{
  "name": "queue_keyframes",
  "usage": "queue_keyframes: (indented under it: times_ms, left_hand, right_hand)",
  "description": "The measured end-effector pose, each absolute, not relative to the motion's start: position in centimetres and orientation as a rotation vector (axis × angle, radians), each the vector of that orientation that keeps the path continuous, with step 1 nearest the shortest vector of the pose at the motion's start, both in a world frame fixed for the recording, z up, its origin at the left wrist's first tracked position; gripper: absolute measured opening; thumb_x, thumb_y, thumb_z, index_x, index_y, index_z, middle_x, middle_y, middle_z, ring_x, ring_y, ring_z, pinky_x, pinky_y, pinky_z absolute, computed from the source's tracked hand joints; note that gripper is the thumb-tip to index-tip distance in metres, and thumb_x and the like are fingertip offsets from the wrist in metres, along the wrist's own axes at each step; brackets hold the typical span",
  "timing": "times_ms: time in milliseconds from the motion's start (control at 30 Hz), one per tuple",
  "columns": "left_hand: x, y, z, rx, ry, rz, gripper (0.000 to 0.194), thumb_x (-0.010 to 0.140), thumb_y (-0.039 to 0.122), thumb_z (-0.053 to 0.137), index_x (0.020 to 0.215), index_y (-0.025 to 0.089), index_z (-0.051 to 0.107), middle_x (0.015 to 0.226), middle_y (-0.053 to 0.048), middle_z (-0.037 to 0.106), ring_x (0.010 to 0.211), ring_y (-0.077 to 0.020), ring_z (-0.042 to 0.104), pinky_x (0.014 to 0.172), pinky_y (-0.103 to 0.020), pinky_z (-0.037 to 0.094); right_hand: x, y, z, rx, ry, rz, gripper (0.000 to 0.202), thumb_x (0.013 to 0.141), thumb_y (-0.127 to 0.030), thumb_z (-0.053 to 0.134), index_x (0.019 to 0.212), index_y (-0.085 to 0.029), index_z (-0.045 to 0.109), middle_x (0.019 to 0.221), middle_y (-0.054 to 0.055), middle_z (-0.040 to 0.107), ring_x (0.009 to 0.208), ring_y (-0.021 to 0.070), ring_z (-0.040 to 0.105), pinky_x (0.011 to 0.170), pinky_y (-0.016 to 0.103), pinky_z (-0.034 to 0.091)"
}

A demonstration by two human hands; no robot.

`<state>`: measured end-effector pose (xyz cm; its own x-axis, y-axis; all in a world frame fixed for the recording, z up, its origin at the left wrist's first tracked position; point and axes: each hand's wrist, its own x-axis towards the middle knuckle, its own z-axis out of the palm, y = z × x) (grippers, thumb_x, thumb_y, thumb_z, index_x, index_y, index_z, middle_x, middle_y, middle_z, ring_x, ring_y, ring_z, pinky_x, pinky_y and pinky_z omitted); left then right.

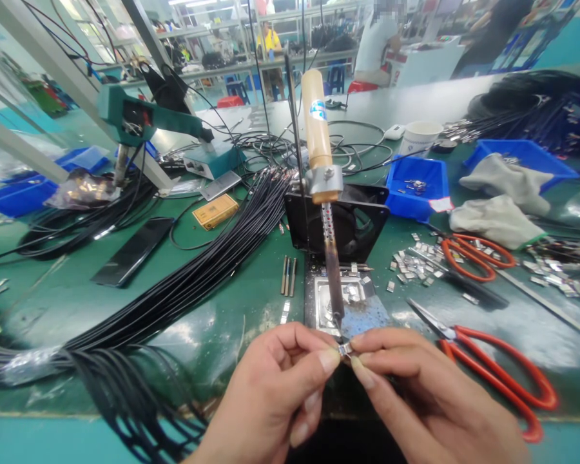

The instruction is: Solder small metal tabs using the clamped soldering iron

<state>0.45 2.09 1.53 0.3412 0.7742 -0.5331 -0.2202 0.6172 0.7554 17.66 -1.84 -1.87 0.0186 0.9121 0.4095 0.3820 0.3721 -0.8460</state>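
My left hand [290, 380] and my right hand [415, 380] meet at the front edge of the bench, thumb and forefinger pinched in each. Between their fingertips is a small silver metal connector [344, 348], partly covered by the fingers. Just above it is the tip of a soldering iron [336, 283], clamped upright with its wooden handle at the top and its tip pointing down. Beneath the iron lies a metal tray [325, 312] beside a blue sponge [367, 316]. Red-handled scissors [502, 367] lie close to my right hand.
A thick bundle of black cables [207, 258] crosses the left side. Behind the iron stands a black fan [338, 225]. Loose metal connectors [415, 264], a second pair of scissors [478, 254], a blue bin [415, 183] and gloves [497, 219] are at right. A phone [134, 251] lies left.
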Motion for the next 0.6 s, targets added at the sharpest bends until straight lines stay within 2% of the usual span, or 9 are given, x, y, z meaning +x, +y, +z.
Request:
queue_keyframes:
  times_ms: [167,333,500,600]
  left_hand:
    - [0.48,2.12,1.70,0.635,1.038,0.714,0.030,0.081,0.033,0.080,0.080,0.011,0.059,0.071,0.000,0.057,0.038,0.0017,0.033,0.036,-0.012,0.022]
    - [0.54,2.25,1.59,0.639,1.045,0.698,0.030,0.081,0.034,0.080,0.080,0.011,0.059,0.073,0.000,0.058,0.038,0.0019,0.032,0.036,-0.013,0.021]
    - [0.35,2.19,1.52,0.643,1.046,0.684,0.030,0.081,0.035,0.079,0.079,0.012,0.059,0.060,0.002,0.050,0.038,-0.0001,0.032,0.036,-0.013,0.021]
    - [0.30,2.16,1.53,0.641,1.043,0.682,0.029,0.081,0.033,0.079,0.079,0.012,0.059,0.067,0.001,0.054,0.039,0.0008,0.033,0.036,-0.013,0.022]
  right_hand:
    - [17.73,-1.87,-1.63,-1.191,-1.574,0.633,0.014,0.092,-0.014,0.066,0.101,-0.025,0.064,0.108,-0.001,0.068,0.096,0.0086,0.071,0.082,0.014,0.059]
    - [17.80,-1.80,-1.47,-1.203,-1.579,0.617,0.012,0.092,-0.015,0.066,0.099,-0.025,0.065,0.106,-0.001,0.069,0.096,0.0088,0.071,0.082,0.013,0.059]
    - [17.93,-1.88,-1.59,-1.203,-1.583,0.611,0.012,0.092,-0.015,0.066,0.099,-0.025,0.065,0.106,-0.002,0.069,0.096,0.0079,0.071,0.083,0.012,0.058]
    - [17.89,-1.84,-1.63,-1.203,-1.564,0.648,0.013,0.092,-0.015,0.067,0.100,-0.025,0.065,0.107,-0.002,0.069,0.097,0.0083,0.071,0.084,0.014,0.059]
